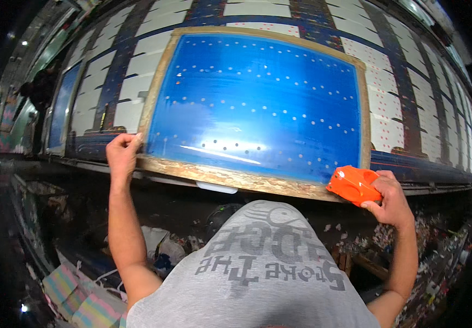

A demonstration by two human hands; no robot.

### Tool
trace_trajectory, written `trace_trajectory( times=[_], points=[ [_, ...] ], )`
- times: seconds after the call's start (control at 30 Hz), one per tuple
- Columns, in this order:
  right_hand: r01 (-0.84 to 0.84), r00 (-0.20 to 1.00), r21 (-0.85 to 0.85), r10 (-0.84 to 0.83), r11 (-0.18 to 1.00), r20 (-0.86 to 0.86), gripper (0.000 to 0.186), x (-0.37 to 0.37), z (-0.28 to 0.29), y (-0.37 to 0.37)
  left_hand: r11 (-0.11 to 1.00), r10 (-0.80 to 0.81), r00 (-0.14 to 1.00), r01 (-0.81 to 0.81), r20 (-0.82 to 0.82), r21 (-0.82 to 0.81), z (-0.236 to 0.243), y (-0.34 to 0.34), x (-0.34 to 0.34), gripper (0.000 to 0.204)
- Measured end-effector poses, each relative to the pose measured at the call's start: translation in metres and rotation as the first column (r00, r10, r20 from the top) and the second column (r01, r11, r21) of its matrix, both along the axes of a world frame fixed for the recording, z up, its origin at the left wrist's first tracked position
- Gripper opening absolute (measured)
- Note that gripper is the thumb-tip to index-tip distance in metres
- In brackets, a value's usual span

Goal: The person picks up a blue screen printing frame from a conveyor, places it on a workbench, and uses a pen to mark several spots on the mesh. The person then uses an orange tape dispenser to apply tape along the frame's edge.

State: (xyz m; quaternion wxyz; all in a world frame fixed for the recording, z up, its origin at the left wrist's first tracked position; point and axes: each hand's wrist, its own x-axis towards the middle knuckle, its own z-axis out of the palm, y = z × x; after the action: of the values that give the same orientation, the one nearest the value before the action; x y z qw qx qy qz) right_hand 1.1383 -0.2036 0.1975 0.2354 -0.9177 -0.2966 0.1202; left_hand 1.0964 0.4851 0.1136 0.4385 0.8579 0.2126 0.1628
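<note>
Frame [236,177] between hands, orange cup [353,185] right.

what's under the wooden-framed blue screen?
White fabric panels on the long dark blue print table show around the wooden-framed blue screen. Whatever lies directly beneath its mesh is covered.

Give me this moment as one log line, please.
left hand: grips frame's near-left corner | right hand: holds orange tool at near-right corner | blue screen frame: lies on long print table
</note>
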Motion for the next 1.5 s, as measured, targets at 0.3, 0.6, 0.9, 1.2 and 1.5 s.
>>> trace_trajectory(
  times=[0.3,0.6,0.9,1.2,1.5],
  points=[
    [-0.078,0.996,0.032,0.079,0.996,-0.028,0.046,0.021,-0.001,-0.011,0.996,0.087,0.994,-0.089,-0.070,-0.023,-0.007,-0.019,-0.001,0.021],
    [-0.020,0.999,0.058,0.023,0.998,-0.044,0.046,0.015,-0.008,-0.009,0.993,0.083,0.992,-0.074,-0.092,0.092,-0.014,-0.026,0.001,0.024],
    [0.008,0.999,-0.023,-0.009,1.000,-0.035,0.042,0.005,-0.005,0.000,0.987,0.102,0.993,-0.093,-0.066,0.131,-0.027,-0.023,0.004,0.024],
    [-0.051,0.997,-0.123,0.044,0.991,-0.058,0.046,0.006,-0.003,-0.009,0.974,0.040,0.999,-0.047,0.035,0.223,-0.043,-0.009,0.002,0.020],
    [-0.046,0.989,0.167,0.068,0.985,-0.129,0.045,0.004,0.014,-0.013,0.995,0.093,0.992,-0.096,0.091,0.026,-0.046,0.057,0.001,0.016]
  ],
)
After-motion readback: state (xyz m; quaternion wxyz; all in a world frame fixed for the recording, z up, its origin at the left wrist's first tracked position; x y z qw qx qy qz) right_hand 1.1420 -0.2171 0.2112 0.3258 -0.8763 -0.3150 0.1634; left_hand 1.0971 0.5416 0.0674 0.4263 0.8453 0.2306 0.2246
